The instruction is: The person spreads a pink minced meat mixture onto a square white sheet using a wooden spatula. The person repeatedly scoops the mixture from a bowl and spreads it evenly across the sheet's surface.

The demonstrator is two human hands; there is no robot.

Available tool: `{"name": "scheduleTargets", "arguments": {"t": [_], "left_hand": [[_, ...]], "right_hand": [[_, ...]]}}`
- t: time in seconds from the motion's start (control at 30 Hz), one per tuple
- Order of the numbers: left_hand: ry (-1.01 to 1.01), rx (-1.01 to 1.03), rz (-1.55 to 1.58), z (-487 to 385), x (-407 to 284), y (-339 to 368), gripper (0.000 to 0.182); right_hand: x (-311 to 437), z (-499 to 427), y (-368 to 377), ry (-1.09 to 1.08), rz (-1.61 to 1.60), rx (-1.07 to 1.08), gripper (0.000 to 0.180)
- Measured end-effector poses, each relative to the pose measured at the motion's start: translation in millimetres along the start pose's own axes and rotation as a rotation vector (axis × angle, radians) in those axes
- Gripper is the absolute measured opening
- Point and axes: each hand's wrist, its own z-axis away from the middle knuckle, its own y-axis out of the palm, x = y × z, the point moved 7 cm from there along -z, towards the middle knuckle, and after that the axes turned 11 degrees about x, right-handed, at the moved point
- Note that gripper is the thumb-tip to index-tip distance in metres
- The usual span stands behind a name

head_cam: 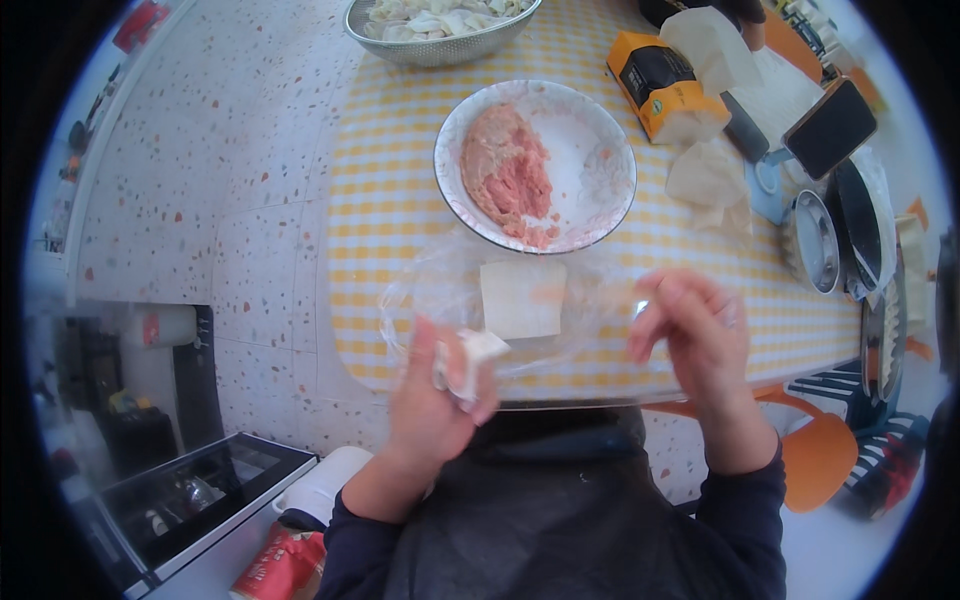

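My left hand (442,397) holds a crumpled, partly folded dough wrapper (469,367) near the table's front edge; whether filling is inside cannot be seen. My right hand (690,326) is raised to the right, its fingers curled around a slim, stick-like utensil (589,293) blurred by motion. Between the hands, a stack of square dough wrappers (523,304) lies on a clear plastic bag (409,289). Just beyond, a white enamel bowl (596,161) has raw minced meat (510,176) heaped along its left side.
A metal colander (450,52) of folded dumplings stands at the back left. An orange-and-black package (664,90), crumpled paper (709,180), a phone on a stand (831,127) and a metal bowl (814,240) line the right. The checked tablecloth (375,225) ends close before me.
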Motion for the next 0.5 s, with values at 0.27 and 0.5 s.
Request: {"name": "scheduleTargets", "arguments": {"t": [0.27, 0.5], "left_hand": [[0.028, -0.267, -0.064, 16, -19, -24, 0.024], [0.011, -0.313, -0.011, 18, -15, -29, 0.026]], "right_hand": [[8, -22, 7, -0.232, 0.515, -0.065, 0.021], [12, -16, 27, -0.296, 0.873, 0.017, 0.019]]}}
